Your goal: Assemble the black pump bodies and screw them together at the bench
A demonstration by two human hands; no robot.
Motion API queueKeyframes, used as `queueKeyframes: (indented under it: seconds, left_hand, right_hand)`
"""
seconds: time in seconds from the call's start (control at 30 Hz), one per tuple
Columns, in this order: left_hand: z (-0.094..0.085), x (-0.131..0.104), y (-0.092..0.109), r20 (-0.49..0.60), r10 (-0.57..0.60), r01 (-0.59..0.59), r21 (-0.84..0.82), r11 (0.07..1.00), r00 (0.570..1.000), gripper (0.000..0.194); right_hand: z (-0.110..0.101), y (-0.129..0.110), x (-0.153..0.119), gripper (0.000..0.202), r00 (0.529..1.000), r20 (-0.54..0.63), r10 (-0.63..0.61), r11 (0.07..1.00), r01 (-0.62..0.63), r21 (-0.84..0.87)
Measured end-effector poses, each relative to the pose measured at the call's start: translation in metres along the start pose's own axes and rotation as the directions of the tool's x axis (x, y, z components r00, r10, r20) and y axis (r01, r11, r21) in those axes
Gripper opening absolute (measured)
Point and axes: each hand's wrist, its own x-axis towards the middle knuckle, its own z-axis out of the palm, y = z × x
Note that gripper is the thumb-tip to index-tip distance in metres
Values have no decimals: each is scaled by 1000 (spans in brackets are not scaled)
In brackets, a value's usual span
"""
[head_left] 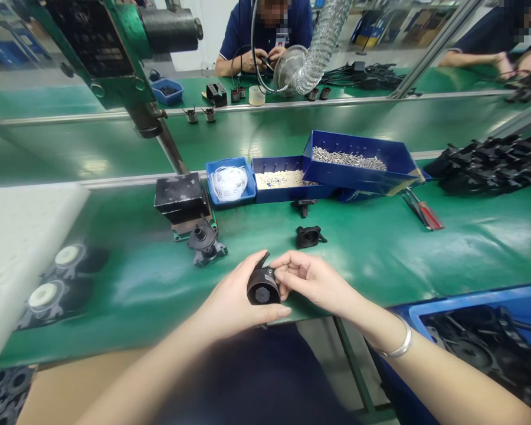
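Near the table's front edge, my left hand [234, 298] wraps round a black round plastic housing [262, 290], its thumb along the lower rim. The housing's open cup faces me, and a thin black arm sticks up from its top. My right hand [307, 280] is closed in a pinch against the housing's right side; whatever its fingertips hold is hidden. Beyond my hands lie two loose black plastic parts, a nearer ring-shaped part [308, 236] and a farther small part [304, 206]. To the left, a grey-black motor-like part [203, 241] sits before a black metal block [181, 198].
Behind are blue bins of white tubing [229, 183], cream pellets [283, 179] and screws [349, 159]. A green press [106, 53] overhangs the left. Red-handled pliers [429, 215] lie right. A blue crate [482, 298] of black parts stands front right. Two co-workers sit opposite.
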Motion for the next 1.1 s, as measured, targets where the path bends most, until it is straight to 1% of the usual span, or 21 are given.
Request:
queueKeyframes:
  seconds: [0.1,0.17,0.27,0.33,0.37,0.4,0.43,0.5,0.53,0.57,0.6,0.63,0.67,0.7,0.77,0.87,0.93,1.0,1.1]
  left_hand:
    - [0,-2,0,-9,1,-1,-15,1000,1000,97]
    - [0,-4,0,-22,27,-27,-6,1000,999,89]
    - [-2,-9,0,-31,70,-69,41,997,997,66]
    - [-3,-12,1,-32,59,-57,69,996,998,54]
    - [-4,-14,1,-36,42,-39,77,996,998,51]
    - [-4,-15,2,-41,24,-20,81,996,999,49]
    - [-4,-16,2,-47,7,-4,82,997,999,49]
    - [-3,-18,2,-56,-11,15,78,997,998,49]
    - [-3,-18,1,-61,-14,19,76,997,998,49]
    - [-2,-18,0,-67,-16,21,74,997,998,50]
    - [0,-18,-1,-71,-19,24,74,997,997,50]
    - [1,-17,-2,-76,-20,26,75,997,997,51]
    - [2,-17,-3,-77,-22,28,76,997,997,51]
    - [3,-16,-3,-77,-22,28,75,997,997,52]
    - [4,-15,-1,-70,-24,29,73,997,997,54]
    - [6,-16,5,-60,-61,64,61,996,996,53]
    - [6,-18,9,-57,-85,87,42,995,995,52]
    - [7,-18,10,-61,-88,89,17,996,994,52]
    - [7,-18,8,-74,-81,80,-16,997,994,54]
  right_hand:
    - [-1,0,-4,30,1000,-21,-17,999,17,-31]
    - [-8,-1,-10,29,998,-60,-28,997,24,-76]
    - [-28,-3,-23,29,981,-184,-67,983,33,-183]
    - [-48,-1,-32,30,947,-299,-119,961,33,-276]
    - [-60,2,-36,30,921,-358,-151,941,22,-338]
    - [-74,5,-40,30,890,-414,-191,902,-8,-432]
    - [-88,9,-43,29,851,-467,-240,839,-59,-540]
    - [-122,19,-48,26,755,-551,-355,666,-210,-716]
    - [-140,24,-50,26,700,-586,-409,585,-292,-757]
    - [-159,29,-52,26,644,-617,-453,530,-362,-767]
    - [-178,33,-54,27,592,-643,-486,494,-421,-761]
    - [-197,37,-55,29,550,-662,-509,467,-469,-749]
    - [-214,40,-56,30,522,-671,-526,434,-514,-740]
    - [-231,43,-56,31,505,-675,-537,399,-553,-732]
    - [-257,49,-53,31,499,-674,-545,337,-606,-720]
    - [-282,55,-44,26,519,-659,-544,264,-640,-722]
    - [-291,57,-37,25,541,-640,-546,234,-635,-736]
    - [-298,58,-31,27,568,-614,-548,222,-609,-761]
    - [-304,60,-31,28,610,-530,-589,221,-509,-832]
